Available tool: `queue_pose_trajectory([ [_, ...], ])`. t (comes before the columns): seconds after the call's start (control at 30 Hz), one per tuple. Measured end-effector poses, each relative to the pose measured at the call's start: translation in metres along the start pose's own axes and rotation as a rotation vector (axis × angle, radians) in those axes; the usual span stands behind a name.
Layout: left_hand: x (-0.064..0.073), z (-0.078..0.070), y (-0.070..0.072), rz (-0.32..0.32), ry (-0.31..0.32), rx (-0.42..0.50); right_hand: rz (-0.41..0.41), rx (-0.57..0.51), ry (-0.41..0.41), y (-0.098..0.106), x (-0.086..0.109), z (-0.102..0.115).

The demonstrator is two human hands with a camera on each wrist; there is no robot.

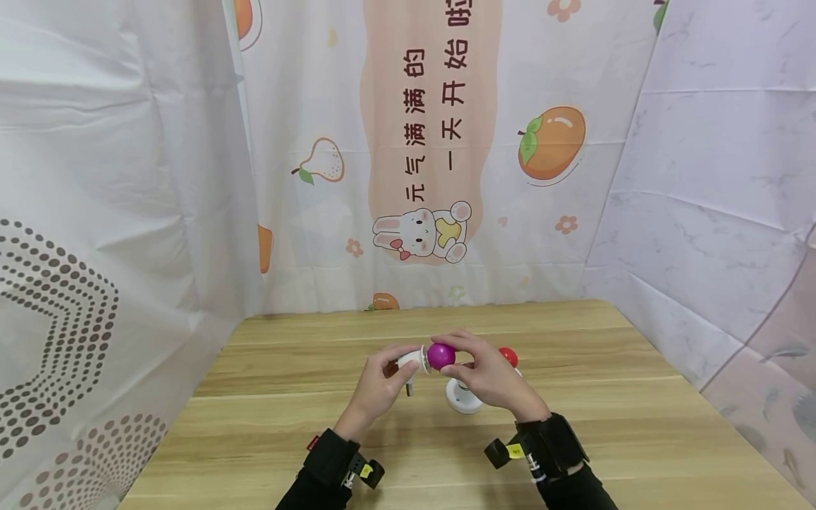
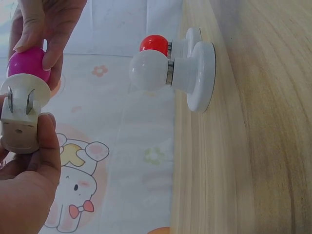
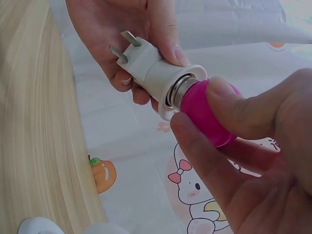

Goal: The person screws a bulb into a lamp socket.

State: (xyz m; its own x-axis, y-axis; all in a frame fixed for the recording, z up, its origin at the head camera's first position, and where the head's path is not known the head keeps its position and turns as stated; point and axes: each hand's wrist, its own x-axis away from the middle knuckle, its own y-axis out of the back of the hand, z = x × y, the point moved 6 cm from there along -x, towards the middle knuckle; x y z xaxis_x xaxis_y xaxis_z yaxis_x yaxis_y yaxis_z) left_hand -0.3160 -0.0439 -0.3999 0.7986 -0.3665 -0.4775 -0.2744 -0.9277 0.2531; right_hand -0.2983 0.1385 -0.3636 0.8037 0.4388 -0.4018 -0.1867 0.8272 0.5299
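Observation:
My left hand (image 1: 377, 386) grips a white plug-in lamp socket (image 3: 153, 75), its two metal prongs sticking out behind. Fingers and thumb of my right hand (image 1: 487, 372) pinch a purple light bulb (image 3: 204, 112). In the right wrist view the bulb's metal screw base sits at the socket's mouth, partly inside, with some thread showing. Both things are held above the table, tilted. How deep the base sits cannot be seen fully.
On the wooden table (image 1: 287, 425) stand two white round lamp holders, one with a white bulb (image 2: 148, 70), the other with a red bulb (image 2: 154, 44). They are just beyond and below my right hand. Printed curtains (image 1: 306, 234) surround the table's back and sides.

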Motion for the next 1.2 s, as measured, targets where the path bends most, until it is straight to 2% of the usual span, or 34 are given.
queue_pose_trajectory([
  [0.57, 0.0009, -0.0023, -0.0013, 0.009, -0.006, -0.003, -0.005, 0.015, -0.042, 0.0004, 0.0005, -0.0029],
  [0.87, 0.0009, -0.0021, -0.0003, -0.002, 0.001, -0.008, -0.007, 0.018, -0.016, 0.0012, 0.0006, -0.0019],
  [1.2, 0.0010, -0.0018, 0.0002, 0.004, -0.005, -0.011, 0.010, -0.030, -0.001, 0.0014, -0.0002, -0.0006],
])
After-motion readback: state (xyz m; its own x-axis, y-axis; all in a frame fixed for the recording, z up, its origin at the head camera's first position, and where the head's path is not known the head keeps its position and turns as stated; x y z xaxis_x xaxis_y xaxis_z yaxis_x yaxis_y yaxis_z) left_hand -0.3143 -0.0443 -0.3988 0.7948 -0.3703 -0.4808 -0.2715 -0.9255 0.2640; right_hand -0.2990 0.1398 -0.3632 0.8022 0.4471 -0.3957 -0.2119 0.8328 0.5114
